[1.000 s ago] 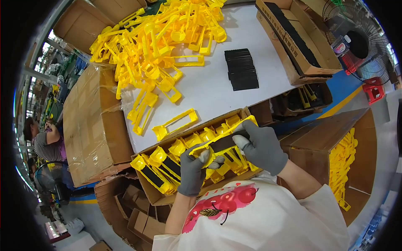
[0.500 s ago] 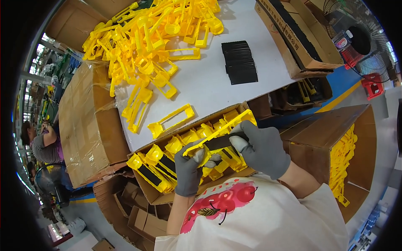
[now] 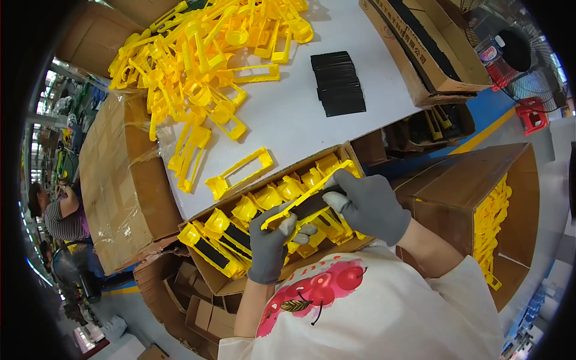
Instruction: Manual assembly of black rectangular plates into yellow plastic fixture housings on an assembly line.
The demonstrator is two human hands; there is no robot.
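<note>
Both my hands wear grey gloves and hold a long yellow plastic frame point(image 3: 294, 203) tilted over an open carton. My left hand point(image 3: 268, 245) is closed around its near-left end. At the other end, my right hand point(image 3: 373, 207) grips the frame, with the thumb pressed on a black strip point(image 3: 311, 206) lying along it. Part of the strip is hidden by the right hand. Below, in the carton point(image 3: 223, 284), several yellow frames point(image 3: 201, 239) stand in a row, some with black strips showing on them.
A single yellow frame point(image 3: 231, 175) lies on the white table point(image 3: 288, 120), near a large yellow pile point(image 3: 210, 57). Black strips point(image 3: 339, 87) are fanned in a stack. Cartons stand left point(image 3: 123, 186) and right point(image 3: 456, 174), the right one holding yellow parts. A fan point(image 3: 516, 57) is far right; a person point(image 3: 60, 213) sits far left.
My right hand has shifted slightly left along the frame, nearer my left hand. Both hands keep hold of the frame, and the whole view has moved a little.
</note>
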